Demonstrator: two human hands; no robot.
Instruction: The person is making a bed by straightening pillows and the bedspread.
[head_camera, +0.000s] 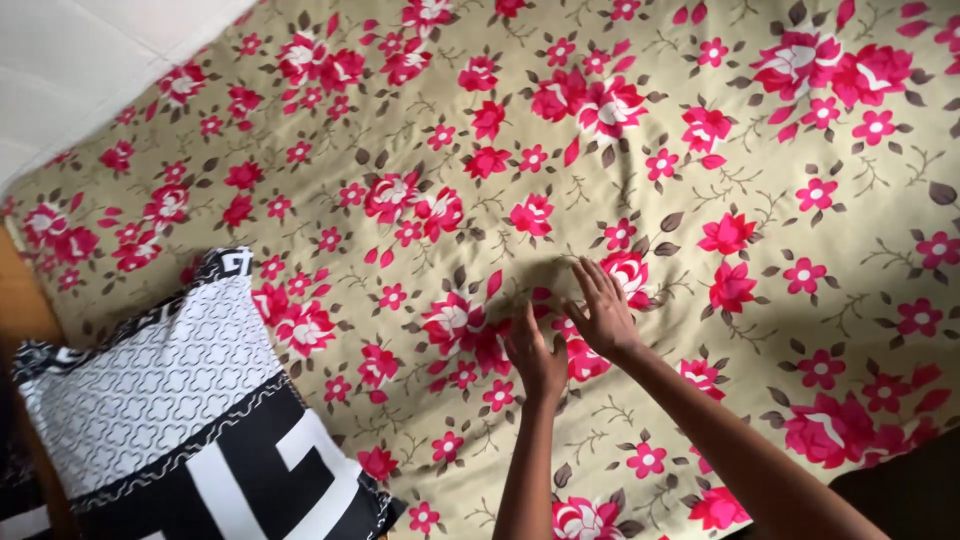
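floral cotton sheet creased; left hand, right hand flat, fingers spread; patterned pillow beside

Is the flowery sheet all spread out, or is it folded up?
Spread out. The flowered sheet lies open and flat over the bed, nearly filling the view, with both hands, left hand and right hand, pressed flat on it beside the patterned pillow.

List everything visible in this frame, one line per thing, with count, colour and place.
Bedsheet: one, tan with red and pink flowers, spread across most of the frame.
Pillow: one, black and white patterned, lower left, lying on the sheet.
Wall: white, upper left corner.
Wooden edge: brown, far left.
Left hand: one, flat on the sheet, centre.
Right hand: one, fingers spread on the sheet, beside the left.
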